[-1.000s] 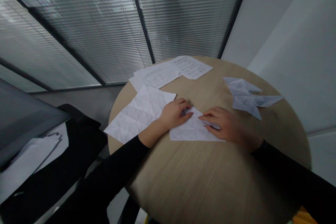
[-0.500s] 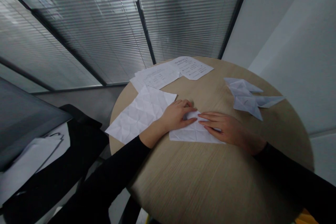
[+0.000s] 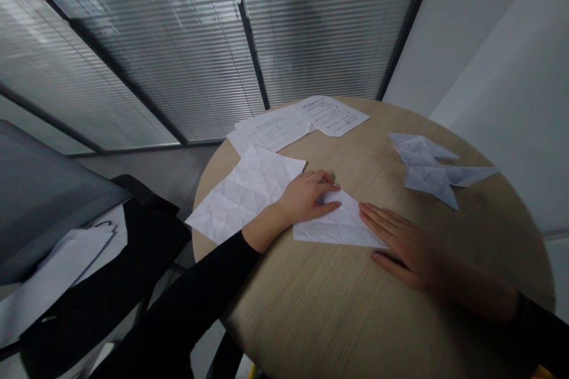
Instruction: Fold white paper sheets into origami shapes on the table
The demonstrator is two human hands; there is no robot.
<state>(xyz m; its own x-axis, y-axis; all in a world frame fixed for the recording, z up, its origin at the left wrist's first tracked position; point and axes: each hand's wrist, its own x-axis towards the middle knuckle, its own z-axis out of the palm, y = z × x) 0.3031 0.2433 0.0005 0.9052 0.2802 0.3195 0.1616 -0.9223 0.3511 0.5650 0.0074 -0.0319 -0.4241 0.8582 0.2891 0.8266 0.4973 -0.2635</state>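
A white sheet of paper (image 3: 333,228), folded into a triangle-like shape with crease lines, lies flat on the round wooden table (image 3: 311,302). My left hand (image 3: 309,194) rests on its upper left part, thumb and fingers apart and pressing down. My right hand (image 3: 402,243) lies along its right slanted edge, fingers stretched out and the thumb apart, below the sheet's right corner. Left of it, partly under my left wrist, is a larger sheet creased all over (image 3: 244,189). Part of the folded sheet is hidden under my hands.
Printed sheets (image 3: 284,127) overlap at the table's far edge. A folded paper figure (image 3: 429,169) with pointed flaps sits on the right. To the left, a dark chair (image 3: 146,249) holds more papers (image 3: 57,272). Window blinds (image 3: 178,41) stand behind the table.
My right hand has slid right and down along the folded sheet's edge, away from my left hand, and its thumb has spread. My left hand keeps its place on the sheet. The view has shifted slightly.
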